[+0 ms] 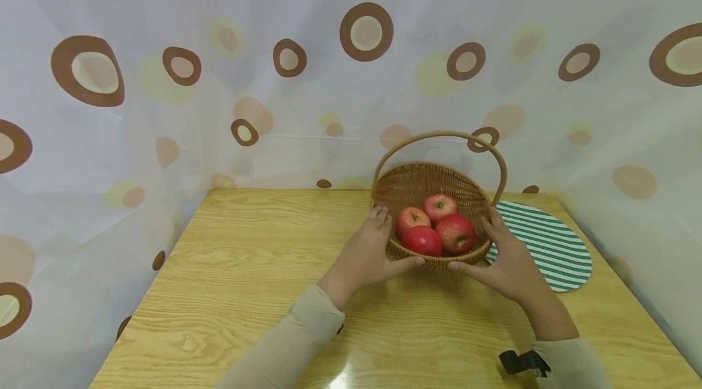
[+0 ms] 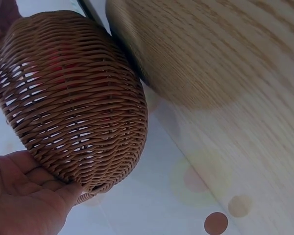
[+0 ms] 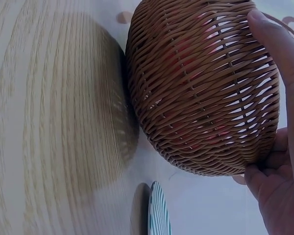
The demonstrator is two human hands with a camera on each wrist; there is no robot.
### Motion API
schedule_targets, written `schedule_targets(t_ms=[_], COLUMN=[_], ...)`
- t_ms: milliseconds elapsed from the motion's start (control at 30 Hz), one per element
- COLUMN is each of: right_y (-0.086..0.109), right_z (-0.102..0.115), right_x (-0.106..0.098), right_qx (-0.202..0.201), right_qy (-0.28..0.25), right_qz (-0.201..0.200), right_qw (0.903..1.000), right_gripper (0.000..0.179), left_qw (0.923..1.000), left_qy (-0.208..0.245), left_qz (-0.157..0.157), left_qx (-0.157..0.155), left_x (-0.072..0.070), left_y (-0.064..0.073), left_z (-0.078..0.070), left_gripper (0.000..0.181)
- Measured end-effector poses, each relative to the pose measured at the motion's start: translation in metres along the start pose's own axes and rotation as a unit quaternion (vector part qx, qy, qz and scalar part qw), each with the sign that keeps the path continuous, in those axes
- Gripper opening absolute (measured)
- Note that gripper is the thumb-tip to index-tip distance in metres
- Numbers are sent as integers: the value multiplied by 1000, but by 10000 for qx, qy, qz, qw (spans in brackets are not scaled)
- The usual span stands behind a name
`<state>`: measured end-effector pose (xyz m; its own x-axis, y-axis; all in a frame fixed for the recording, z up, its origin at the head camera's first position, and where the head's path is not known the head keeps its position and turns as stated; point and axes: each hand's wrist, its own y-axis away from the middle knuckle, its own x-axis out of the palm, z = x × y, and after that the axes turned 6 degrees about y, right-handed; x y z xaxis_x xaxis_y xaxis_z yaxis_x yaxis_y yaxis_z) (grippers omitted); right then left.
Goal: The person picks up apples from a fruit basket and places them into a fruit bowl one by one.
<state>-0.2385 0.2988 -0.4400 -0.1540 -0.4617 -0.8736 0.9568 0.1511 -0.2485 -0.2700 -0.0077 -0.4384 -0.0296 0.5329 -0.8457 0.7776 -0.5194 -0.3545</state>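
Both hands hold a brown wicker basket [image 1: 419, 178] with a tall arched handle, one at each side. Inside it lie several red apples [image 1: 456, 233], bunched toward the front. My left hand [image 1: 362, 258] grips the left side, thumb along the front rim and fingers round the side. On the opposite side my right hand [image 1: 510, 264] holds it the same way, its thumb on the front rim. From the right wrist view, the woven wall [image 3: 201, 88] shows close over the table, with a shadow beneath. Red fruit shows through the weave in both wrist views.
A round placemat [image 1: 548, 249] with green and white stripes lies on the right of the wooden table [image 1: 247, 267], partly behind the basket and right hand. A dotted white curtain [image 1: 307, 5] hangs behind and along both sides of the table.
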Motion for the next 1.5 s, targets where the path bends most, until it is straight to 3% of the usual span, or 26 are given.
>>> schedule_targets(t_ms=[1500], right_y=[-10], right_z=[28], right_x=[15], right_qx=[-276], right_qy=[-108], right_qz=[124], right_qw=[9995], right_gripper=[122], left_qw=[9992], left_qy=[30], left_qz=[-307], left_qx=[-246], left_x=[-16], left_y=[31], left_z=[14], left_gripper=[103])
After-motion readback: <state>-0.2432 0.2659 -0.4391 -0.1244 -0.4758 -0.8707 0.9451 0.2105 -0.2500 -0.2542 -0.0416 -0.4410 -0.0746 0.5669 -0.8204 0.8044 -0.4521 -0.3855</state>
